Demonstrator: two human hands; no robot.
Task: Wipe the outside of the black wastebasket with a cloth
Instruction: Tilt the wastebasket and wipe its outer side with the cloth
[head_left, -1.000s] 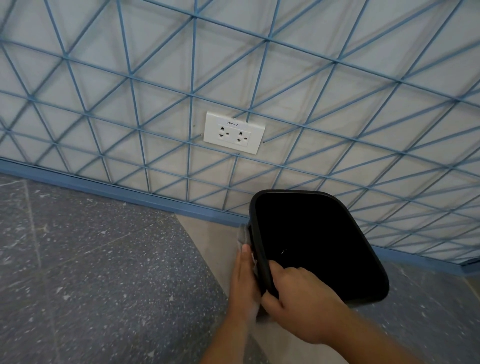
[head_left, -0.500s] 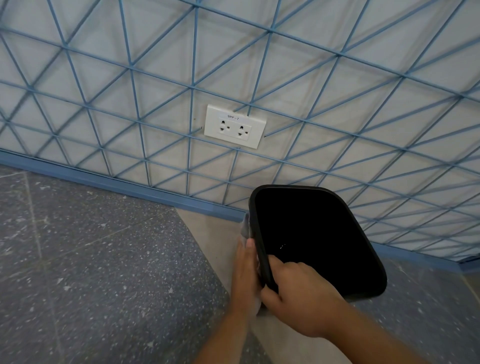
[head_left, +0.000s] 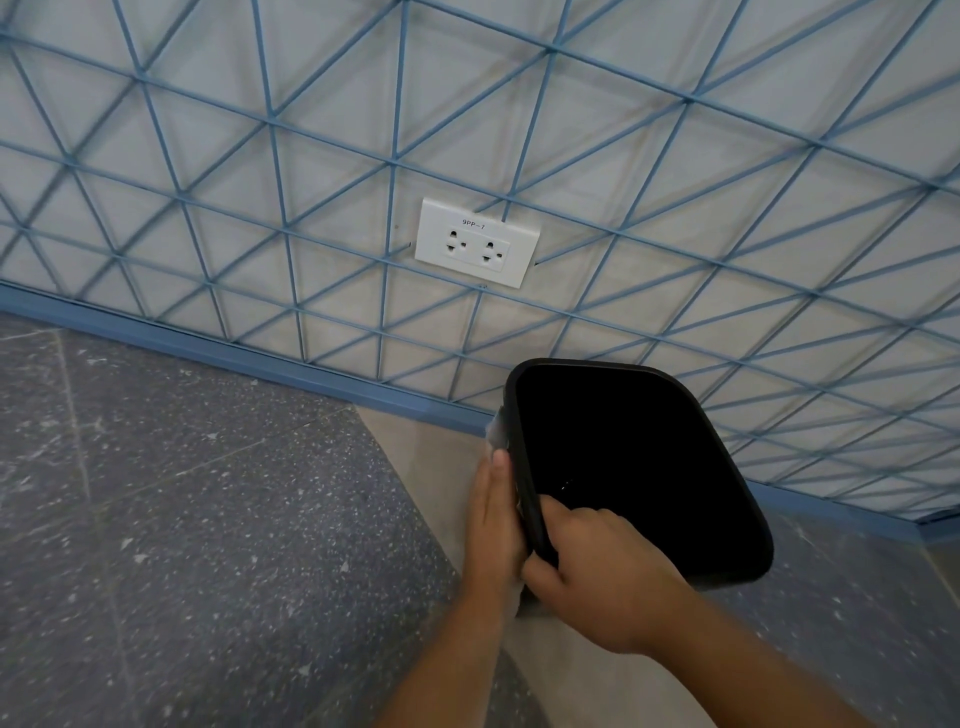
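**Cloth carried up the left wall of the basket**

Since a second ago the left hand (head_left: 496, 525) is seen slid a little up the basket (head_left: 639, 478), its straight fingers pressing the cloth (head_left: 497, 431) flat against the outer left wall. From this a wiping stroke on that side is judged under way. The near rim is gripped by the right hand (head_left: 597, 571), fingers curled inside. The basket is held tilted above the floor (head_left: 208, 519), close to the wall (head_left: 675, 234); free room lies to the left.
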